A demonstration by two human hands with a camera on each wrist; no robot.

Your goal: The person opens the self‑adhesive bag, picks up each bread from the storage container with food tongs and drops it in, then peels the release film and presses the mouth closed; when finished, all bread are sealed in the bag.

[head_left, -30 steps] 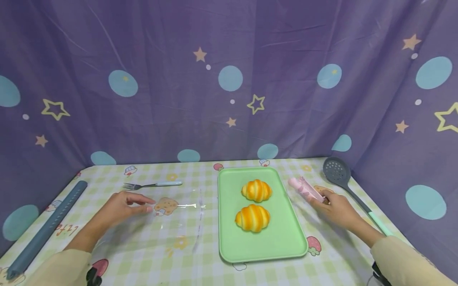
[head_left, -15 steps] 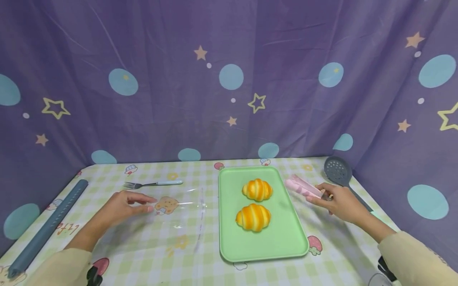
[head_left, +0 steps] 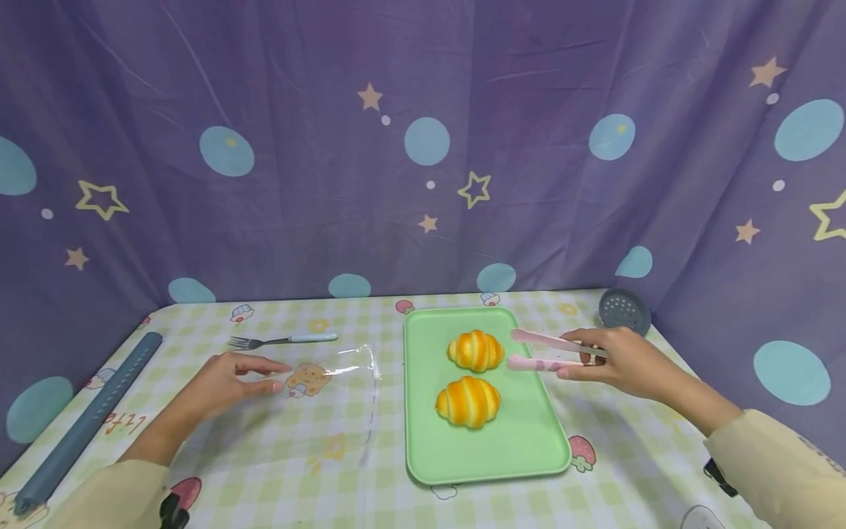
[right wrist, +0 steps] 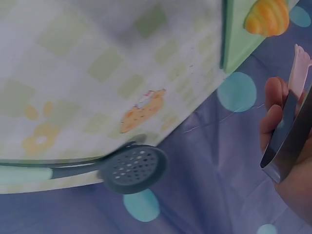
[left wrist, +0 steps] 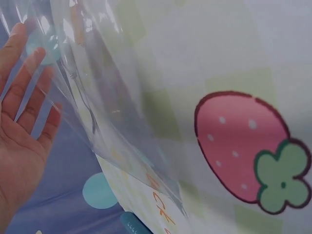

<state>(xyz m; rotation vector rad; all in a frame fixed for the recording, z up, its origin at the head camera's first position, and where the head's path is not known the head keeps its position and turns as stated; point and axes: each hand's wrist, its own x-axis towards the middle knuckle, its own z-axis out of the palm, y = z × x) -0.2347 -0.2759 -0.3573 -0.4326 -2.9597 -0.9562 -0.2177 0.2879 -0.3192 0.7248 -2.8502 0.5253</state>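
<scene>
While the thumb and fingers of the right hand [head_left: 620, 360] are bent around the metal tongs [head_left: 542, 364], the two pink tips of this tool stand well apart and point to the left. On the left hand [head_left: 223, 383], the thumb and the forefinger are spread with a small gap between their tips, and in the left wrist view the other fingers are almost straight. A clear plastic bag [left wrist: 112, 107] lies against these fingers and extends from them to the right, above the table; if some finger pinches its edge, I cannot tell. The tongs' tips hang over the right rim of the green tray [head_left: 489, 455], near the farther roll [head_left: 475, 351]. The nearer roll [head_left: 468, 402] lies just below it on the same tray, and both are yellow-orange with ridges. Behind the bag there is a fork [head_left: 284, 340], and at the far left a long blue-grey bar [head_left: 92, 419]. Beyond the right hand lies a dark skimmer [head_left: 623, 311]. Under everything is a checked tablecloth [head_left: 264, 485], with a purple curtain [head_left: 297, 147] around.
</scene>
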